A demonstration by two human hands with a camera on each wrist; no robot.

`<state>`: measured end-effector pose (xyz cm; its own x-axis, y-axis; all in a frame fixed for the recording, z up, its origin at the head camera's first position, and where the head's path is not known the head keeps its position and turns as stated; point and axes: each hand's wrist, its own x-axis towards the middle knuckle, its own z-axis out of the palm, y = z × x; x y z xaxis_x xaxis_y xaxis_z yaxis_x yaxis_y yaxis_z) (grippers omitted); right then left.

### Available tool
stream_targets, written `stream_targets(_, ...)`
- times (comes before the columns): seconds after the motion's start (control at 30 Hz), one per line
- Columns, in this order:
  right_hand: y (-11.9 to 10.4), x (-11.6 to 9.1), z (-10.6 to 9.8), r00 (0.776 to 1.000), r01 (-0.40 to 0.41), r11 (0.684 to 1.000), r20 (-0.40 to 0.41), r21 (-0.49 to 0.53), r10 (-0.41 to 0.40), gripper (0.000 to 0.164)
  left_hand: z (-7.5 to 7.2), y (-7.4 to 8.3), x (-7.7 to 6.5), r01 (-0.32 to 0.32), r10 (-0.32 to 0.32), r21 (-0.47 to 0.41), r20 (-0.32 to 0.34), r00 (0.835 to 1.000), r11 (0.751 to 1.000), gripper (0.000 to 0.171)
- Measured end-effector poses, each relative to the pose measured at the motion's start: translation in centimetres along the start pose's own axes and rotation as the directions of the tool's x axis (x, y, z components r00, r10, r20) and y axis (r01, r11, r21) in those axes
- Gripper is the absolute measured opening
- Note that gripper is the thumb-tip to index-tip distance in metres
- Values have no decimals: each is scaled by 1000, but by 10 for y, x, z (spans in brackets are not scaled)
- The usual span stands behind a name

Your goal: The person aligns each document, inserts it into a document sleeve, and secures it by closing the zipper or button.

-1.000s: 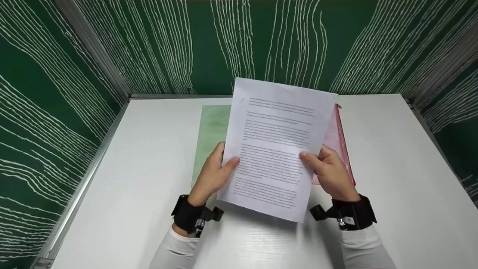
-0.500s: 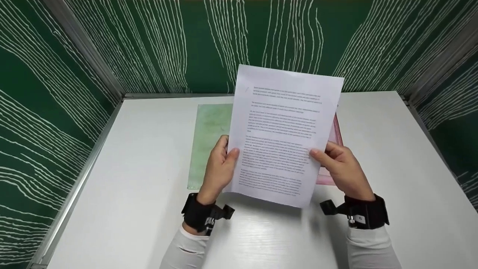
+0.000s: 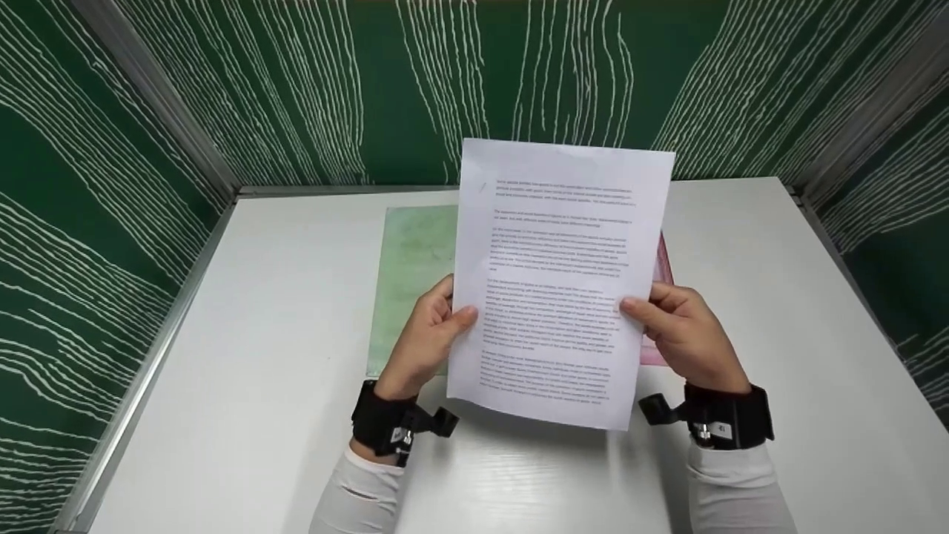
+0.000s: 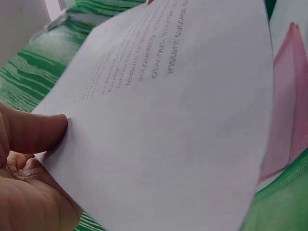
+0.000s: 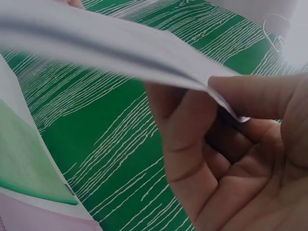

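A white printed sheet of paper, possibly more than one sheet, is held up above the table, its text facing the head camera. My left hand pinches its left edge, thumb in front and fingers behind. At the right edge my right hand grips it the same way. In the right wrist view the paper shows nearly edge-on, between the thumb and curled fingers of the right hand. The left wrist view has the left hand with its thumb flat on the paper.
Behind the paper a green pouch lies on the white table. A pink pouch with a red edge lies to its right, mostly hidden by the paper. Green walls with white wavy lines stand at the back and sides.
The paper was raised and moved a little right, then lowered slightly and turned straighter. Both hands kept their hold on it throughout.
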<state>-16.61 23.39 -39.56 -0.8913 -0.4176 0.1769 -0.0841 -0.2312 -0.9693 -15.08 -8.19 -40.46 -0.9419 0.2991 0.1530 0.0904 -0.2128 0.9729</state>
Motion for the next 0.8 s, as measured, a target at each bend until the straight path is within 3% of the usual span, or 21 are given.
stream_targets(0.1,0,1,-1,999,-17,998,-34,-62,15,34,1,1,-1,0,0,10,-2,1000,1000,39)
stream_targets(0.2,0,0,-1,997,-38,984,-75,-171,25,33,4,1,-1,-7,10,107,-33,999,994,37)
stream_targets(0.33,-4,-3,0,991,-71,951,-130,-302,33,30,8,0,-1,-26,51,279,-82,995,960,32)
stream_targets(0.43,-7,-5,0,987,-87,934,-157,-346,34,29,10,-1,-1,-39,82,347,-109,991,937,26)
stream_targets(0.63,-8,-5,-3,986,-55,953,-167,-299,4,28,9,-6,2,-51,121,367,-172,978,929,14)
stream_targets(0.8,-6,-6,-11,991,-1,977,-129,-211,-27,30,8,-10,4,-52,134,391,-186,973,919,15)
